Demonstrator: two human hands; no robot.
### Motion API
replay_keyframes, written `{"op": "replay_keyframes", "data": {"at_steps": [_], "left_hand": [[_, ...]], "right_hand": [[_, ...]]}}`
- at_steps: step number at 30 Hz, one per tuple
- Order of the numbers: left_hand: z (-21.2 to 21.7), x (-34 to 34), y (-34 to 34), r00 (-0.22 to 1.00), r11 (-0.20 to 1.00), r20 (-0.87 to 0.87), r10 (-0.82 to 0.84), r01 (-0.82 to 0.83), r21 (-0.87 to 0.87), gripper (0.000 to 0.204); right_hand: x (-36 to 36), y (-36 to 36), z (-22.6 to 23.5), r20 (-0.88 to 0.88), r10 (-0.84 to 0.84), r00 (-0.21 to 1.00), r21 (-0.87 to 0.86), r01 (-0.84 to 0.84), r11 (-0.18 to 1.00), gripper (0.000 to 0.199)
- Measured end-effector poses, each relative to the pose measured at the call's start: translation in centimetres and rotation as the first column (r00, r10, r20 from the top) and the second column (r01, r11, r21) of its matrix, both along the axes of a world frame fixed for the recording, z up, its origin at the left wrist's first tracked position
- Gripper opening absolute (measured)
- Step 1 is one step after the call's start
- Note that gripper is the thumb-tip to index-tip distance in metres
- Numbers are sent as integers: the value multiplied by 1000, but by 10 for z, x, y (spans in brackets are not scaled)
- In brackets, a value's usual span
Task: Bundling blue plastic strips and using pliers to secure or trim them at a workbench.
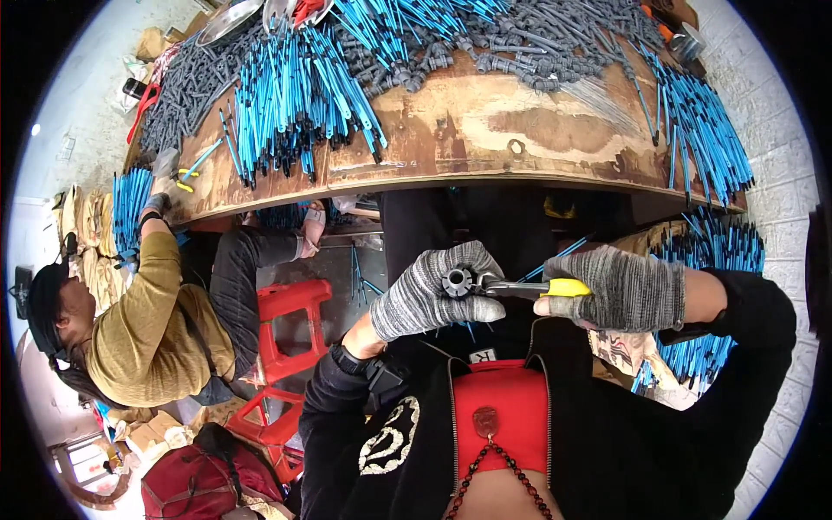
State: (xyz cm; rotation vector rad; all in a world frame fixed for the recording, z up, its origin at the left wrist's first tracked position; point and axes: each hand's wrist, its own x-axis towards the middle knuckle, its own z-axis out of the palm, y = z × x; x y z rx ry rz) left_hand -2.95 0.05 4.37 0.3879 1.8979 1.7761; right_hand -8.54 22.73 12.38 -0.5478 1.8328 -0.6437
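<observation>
Closest to me, my left hand (433, 299), in a grey knit glove, is curled shut around a small dark round part (457, 281) with a toothed rim, held in front of my chest. Just beside it, my right hand (620, 290), gloved the same way, is closed around the yellow handle of a pair of pliers (529, 287), whose metal tip touches the round part. Below the hands I see a red stool (290, 303) on the floor. Further out, a wooden table (485, 130) carries heaps of blue rods (299, 95) and grey fittings (511, 43). At the left, another person in a mustard top (147, 329) reaches one gloved hand to the table edge.
</observation>
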Motion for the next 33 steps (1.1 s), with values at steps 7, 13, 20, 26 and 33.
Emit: {"op": "replay_keyframes", "data": {"at_steps": [7,13,20,26,33], "left_hand": [[-9,9,-5,974,974,-53,218,-214,76,46],[-26,21,-15,835,771,11,549,-512,378,40],[-36,20,-19,883,817,37,467,-448,363,39],[-32,17,-14,894,871,-6,447,-434,230,52],[-20,13,-9,912,906,-1,411,-408,109,55]], "right_hand": [[-1,-10,-20,-574,108,812,-7,-137,991,37],[6,-8,-55,-35,-167,985,-223,155,962,34],[4,-7,-63,-111,-157,981,-328,113,938,32],[13,-3,-86,-464,-202,863,-480,-53,875,40],[14,-5,-58,-710,-40,703,-240,-188,952,57]]}}
